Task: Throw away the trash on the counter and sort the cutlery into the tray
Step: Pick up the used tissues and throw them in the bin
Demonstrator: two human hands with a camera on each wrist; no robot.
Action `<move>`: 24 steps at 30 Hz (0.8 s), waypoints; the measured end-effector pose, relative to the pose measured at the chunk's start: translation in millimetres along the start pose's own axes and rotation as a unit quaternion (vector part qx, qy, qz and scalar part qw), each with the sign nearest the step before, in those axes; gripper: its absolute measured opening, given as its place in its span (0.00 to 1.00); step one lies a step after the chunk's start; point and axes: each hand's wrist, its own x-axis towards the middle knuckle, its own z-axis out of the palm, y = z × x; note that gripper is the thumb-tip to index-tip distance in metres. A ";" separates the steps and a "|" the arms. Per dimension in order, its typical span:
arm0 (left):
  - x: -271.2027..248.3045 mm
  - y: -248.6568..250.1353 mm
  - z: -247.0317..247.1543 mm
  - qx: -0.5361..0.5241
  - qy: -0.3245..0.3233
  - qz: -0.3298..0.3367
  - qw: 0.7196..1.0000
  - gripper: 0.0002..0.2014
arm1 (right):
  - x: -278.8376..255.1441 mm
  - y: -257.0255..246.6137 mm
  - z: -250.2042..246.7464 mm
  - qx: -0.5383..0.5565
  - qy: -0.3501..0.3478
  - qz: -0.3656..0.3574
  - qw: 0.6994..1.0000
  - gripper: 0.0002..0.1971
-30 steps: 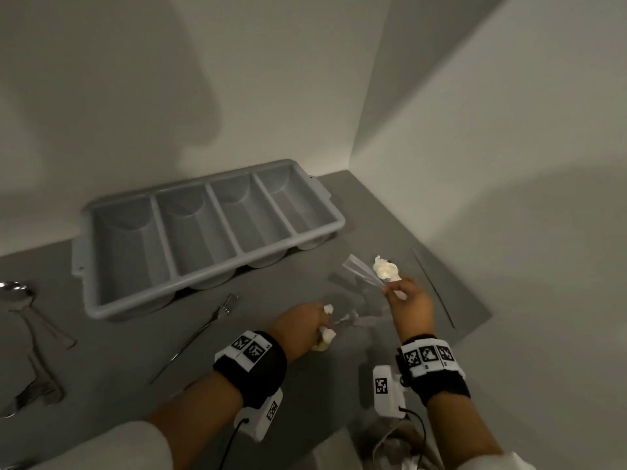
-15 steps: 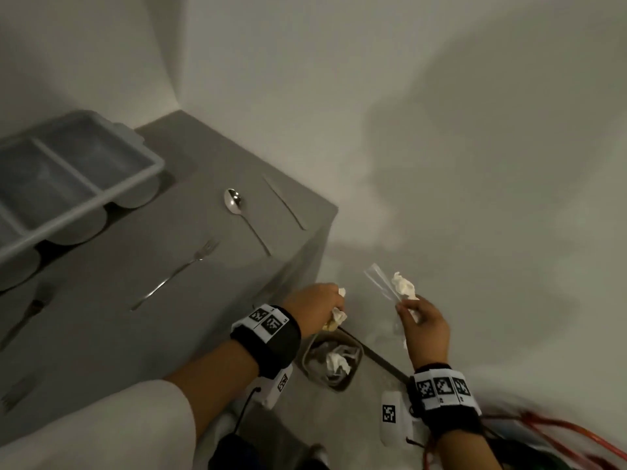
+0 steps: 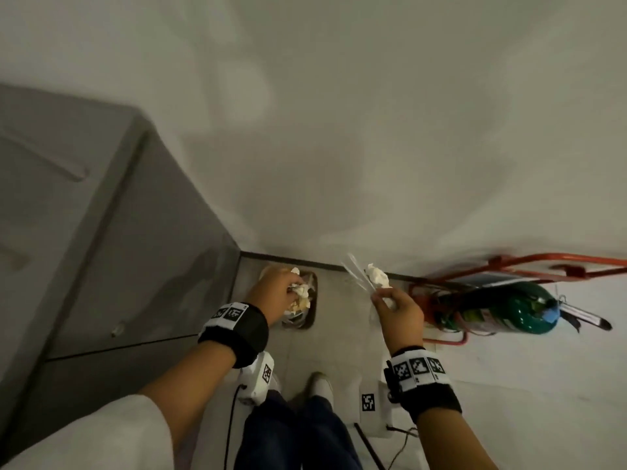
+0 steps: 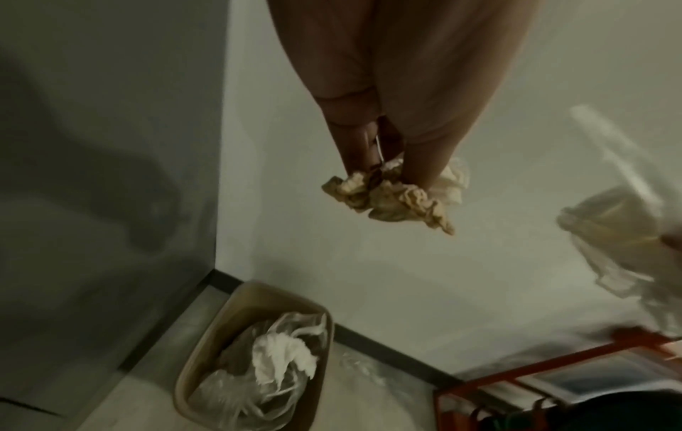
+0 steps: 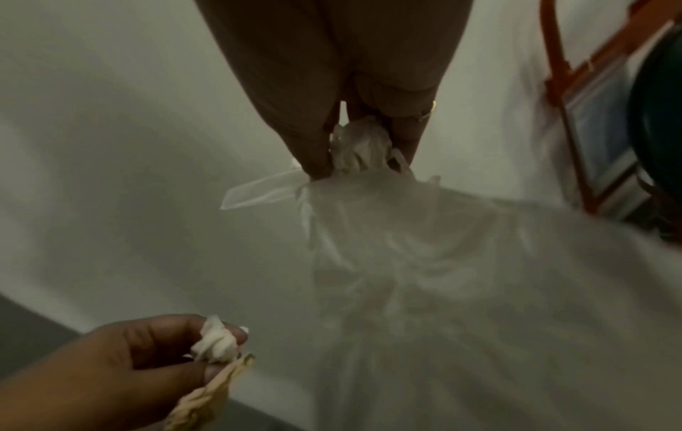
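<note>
My left hand [image 3: 271, 293] grips a wad of crumpled brown and white paper [image 4: 391, 195] directly above the tan trash bin [image 4: 236, 309] on the floor. That bin holds a clear liner and white tissue [image 4: 284, 352]. To the right of the bin, my right hand [image 3: 395, 305] pinches a crumpled white tissue [image 3: 376, 276] together with a clear plastic wrapper [image 5: 369, 210]. The wrapper hangs down below the fingers in the right wrist view. The cutlery tray is out of view.
The grey counter [image 3: 78, 205] fills the left, its side panel dropping to the tiled floor beside the bin. A green cylinder [image 3: 509, 308] on an orange metal frame [image 3: 543, 261] lies at the right wall. My legs and a white shoe [image 3: 319, 385] are below.
I turned right, away from the counter and the tray. Both hands carried their trash off the counter and lowered toward the floor; the left hand now hovers over the bin.
</note>
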 end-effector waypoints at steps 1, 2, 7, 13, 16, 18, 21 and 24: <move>18.8 -14.6 13.3 0.003 -0.003 -0.003 1.000 0.12 | 7.2 15.5 11.7 0.009 0.004 0.010 1.000 0.02; 36.9 -28.6 27.7 0.007 -0.005 -0.007 1.000 0.12 | 13.6 30.3 23.1 0.019 0.007 0.020 1.000 0.02; 125.0 -102.1 98.4 0.065 -0.050 -0.032 0.996 0.12 | 41.7 95.7 68.0 0.053 0.034 0.041 0.997 0.05; 194.3 -197.7 178.5 0.055 -0.109 -0.160 0.980 0.18 | 59.9 157.4 98.3 0.039 0.034 0.048 0.998 0.05; 229.2 -315.6 259.3 0.072 -0.188 -0.210 0.957 0.41 | 61.0 177.8 114.0 0.023 0.017 0.060 0.998 0.03; 230.7 -341.1 282.1 0.075 -0.189 -0.236 0.950 0.47 | 60.7 184.5 126.5 0.006 -0.005 0.068 0.998 0.04; 183.3 -249.4 231.8 0.125 -0.137 -0.147 0.972 0.30 | 61.2 180.7 143.0 0.019 -0.019 0.085 0.996 0.05; 155.4 -230.7 198.1 0.121 -0.082 -0.070 0.987 0.31 | 63.5 164.1 160.3 0.032 -0.032 0.077 0.996 0.06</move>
